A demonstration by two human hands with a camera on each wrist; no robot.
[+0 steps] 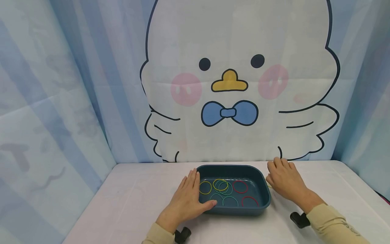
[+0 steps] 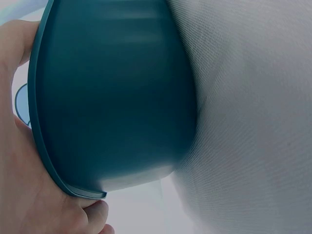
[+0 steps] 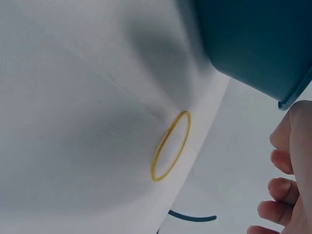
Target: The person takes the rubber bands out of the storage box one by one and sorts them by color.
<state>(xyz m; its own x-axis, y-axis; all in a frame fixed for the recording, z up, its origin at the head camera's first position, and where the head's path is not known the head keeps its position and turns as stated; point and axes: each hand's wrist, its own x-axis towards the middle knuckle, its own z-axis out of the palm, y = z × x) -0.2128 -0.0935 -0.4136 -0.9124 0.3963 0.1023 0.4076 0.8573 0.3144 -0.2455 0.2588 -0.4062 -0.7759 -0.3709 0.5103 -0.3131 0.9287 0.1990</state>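
Nearest the viewer, two cream sleeves (image 1: 332,220) enter from the bottom edge, each wearing a small black wrist camera that is partly cut off. The left hand (image 1: 187,200) rests on the white worktop (image 1: 128,200) against the near left corner of a dark teal tray (image 1: 264,189). Its fingers lie straight and close together along the tray's left wall, while the thumb hooks over the rim into the tray. In the left wrist view the palm presses the rim, but most of the hand is cut off by the frame edge.

The tray sits at the middle of the worktop. Inside it lie thin rubber bands (image 1: 225,186): two yellow, several green overlapping, and two red toward the right. The near ones are partly hidden by the tray's front wall, so an exact count is hard to make.

The right hand (image 1: 284,179) lies flat on the worktop just beside the tray's right wall, fingers straight and slightly spread, holding nothing. Whether it touches the tray cannot be told. From the head view this hand hides a loose yellow rubber band (image 3: 170,146); the right wrist view shows it lying on the worktop near the tray's outer wall.

Farthest back hangs a curtain (image 1: 237,84) printed with a large white cartoon chick wearing a blue bow tie, flanked by blue and white striped drapes.
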